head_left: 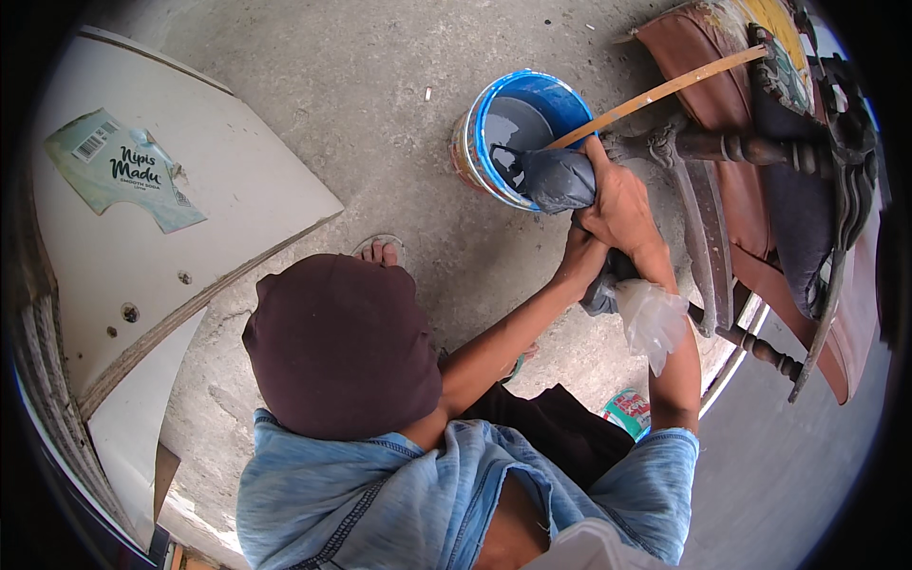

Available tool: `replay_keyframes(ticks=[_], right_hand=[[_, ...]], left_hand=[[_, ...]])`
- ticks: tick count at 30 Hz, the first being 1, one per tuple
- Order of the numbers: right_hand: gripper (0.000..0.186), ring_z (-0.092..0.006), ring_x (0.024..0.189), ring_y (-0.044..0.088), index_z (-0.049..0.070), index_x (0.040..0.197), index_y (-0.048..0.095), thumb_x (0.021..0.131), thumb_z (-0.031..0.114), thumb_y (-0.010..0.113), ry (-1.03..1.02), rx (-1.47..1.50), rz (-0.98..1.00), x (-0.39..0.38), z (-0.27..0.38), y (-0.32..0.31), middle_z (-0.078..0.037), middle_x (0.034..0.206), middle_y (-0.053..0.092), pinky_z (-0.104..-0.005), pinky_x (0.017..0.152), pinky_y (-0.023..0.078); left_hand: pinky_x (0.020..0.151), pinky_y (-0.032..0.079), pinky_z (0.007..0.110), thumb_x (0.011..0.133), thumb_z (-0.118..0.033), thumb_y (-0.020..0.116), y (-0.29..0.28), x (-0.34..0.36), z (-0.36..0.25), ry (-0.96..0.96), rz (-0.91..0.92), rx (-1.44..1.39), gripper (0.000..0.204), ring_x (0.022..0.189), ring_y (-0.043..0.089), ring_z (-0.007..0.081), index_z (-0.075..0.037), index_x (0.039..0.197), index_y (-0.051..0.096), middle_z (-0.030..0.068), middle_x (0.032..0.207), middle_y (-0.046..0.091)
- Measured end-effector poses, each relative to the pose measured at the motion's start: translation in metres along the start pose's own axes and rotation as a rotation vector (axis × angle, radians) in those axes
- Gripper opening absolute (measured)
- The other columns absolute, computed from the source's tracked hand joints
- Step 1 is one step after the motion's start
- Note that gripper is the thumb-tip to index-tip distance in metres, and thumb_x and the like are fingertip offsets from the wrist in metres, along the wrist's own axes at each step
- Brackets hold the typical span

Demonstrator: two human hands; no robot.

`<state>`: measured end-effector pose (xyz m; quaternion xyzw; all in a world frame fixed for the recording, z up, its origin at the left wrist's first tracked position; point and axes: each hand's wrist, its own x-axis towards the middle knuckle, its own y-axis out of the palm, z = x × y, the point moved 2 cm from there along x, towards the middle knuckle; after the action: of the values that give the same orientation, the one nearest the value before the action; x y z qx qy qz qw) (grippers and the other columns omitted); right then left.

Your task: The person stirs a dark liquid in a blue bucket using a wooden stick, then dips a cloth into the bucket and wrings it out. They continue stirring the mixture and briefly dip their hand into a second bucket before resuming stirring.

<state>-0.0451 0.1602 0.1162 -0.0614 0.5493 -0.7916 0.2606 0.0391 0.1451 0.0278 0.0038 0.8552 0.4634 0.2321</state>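
Observation:
Both my hands are closed round a dark grey, wet-looking bag-like bundle (560, 180). Its rounded end bulges over the near right rim of a blue-rimmed bucket (581, 104) and a dark strand hangs from it inside. Dark grey liquid (519, 123) fills the bucket's lower part. My right hand (627, 207) grips just behind the bulge, and my left hand (583, 255) grips close below it, partly hidden. The bundle's loose tail (600, 290) droops under my right wrist, beside a crumpled clear plastic bag (653, 318) against my forearm. Whether the bundle is cloth or plastic I cannot tell.
A wooden stick (665, 88) slants from the bucket toward overturned furniture (703, 147) with dark carved wood and brown upholstery at right. A white board (237, 161) with a torn label lies left. A green-and-red can (628, 411) stands near my right leg. My sandalled foot (382, 253) is left of the bucket.

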Motion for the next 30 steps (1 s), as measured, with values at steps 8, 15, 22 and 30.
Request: replay_keyframes(ticks=[8, 15, 22, 30], right_hand=[[0.054, -0.05, 0.096, 0.06, 0.006, 0.113, 0.049, 0.062, -0.003, 0.063, 0.014, -0.009, 0.015, 0.001, 0.001, -0.001, -0.029, 0.09, 0.065, -0.0525, 0.078, 0.048], [0.056, -0.0468, 0.094, 0.064, 0.009, 0.115, 0.051, 0.063, -0.005, 0.065, 0.016, -0.067, 0.013, 0.001, 0.0, 0.001, -0.025, 0.089, 0.067, -0.0517, 0.077, 0.052], [0.056, -0.0466, 0.094, 0.064, 0.01, 0.116, 0.051, 0.064, -0.005, 0.064, -0.002, -0.049, 0.001, 0.001, 0.002, 0.001, -0.024, 0.091, 0.068, -0.0516, 0.078, 0.052], [0.057, -0.0464, 0.096, 0.064, 0.01, 0.117, 0.052, 0.063, -0.007, 0.062, 0.003, -0.036, -0.002, 0.001, 0.004, 0.001, -0.025, 0.093, 0.068, -0.0515, 0.08, 0.052]], left_hand=[[0.108, 0.037, 0.031, 0.102, -0.033, 0.059, -0.001, 0.001, 0.002, 0.032, -0.016, 0.029, 0.052, 0.13, 0.044, 0.014, -0.006, 0.143, 0.043, 0.0045, 0.138, 0.05], [0.107, 0.037, 0.031, 0.102, -0.033, 0.059, -0.001, 0.0, -0.001, -0.006, -0.038, 0.052, 0.051, 0.129, 0.045, 0.0137, -0.006, 0.142, 0.044, 0.005, 0.138, 0.05], [0.106, 0.038, 0.03, 0.101, -0.03, 0.06, -0.001, -0.001, -0.005, 0.055, -0.04, 0.063, 0.047, 0.127, 0.046, 0.0132, -0.005, 0.139, 0.048, 0.0053, 0.136, 0.051], [0.103, 0.04, 0.032, 0.101, -0.032, 0.059, -0.008, 0.005, 0.004, 0.035, 0.013, 0.077, 0.047, 0.126, 0.046, 0.0123, -0.007, 0.14, 0.045, 0.0037, 0.134, 0.05]])
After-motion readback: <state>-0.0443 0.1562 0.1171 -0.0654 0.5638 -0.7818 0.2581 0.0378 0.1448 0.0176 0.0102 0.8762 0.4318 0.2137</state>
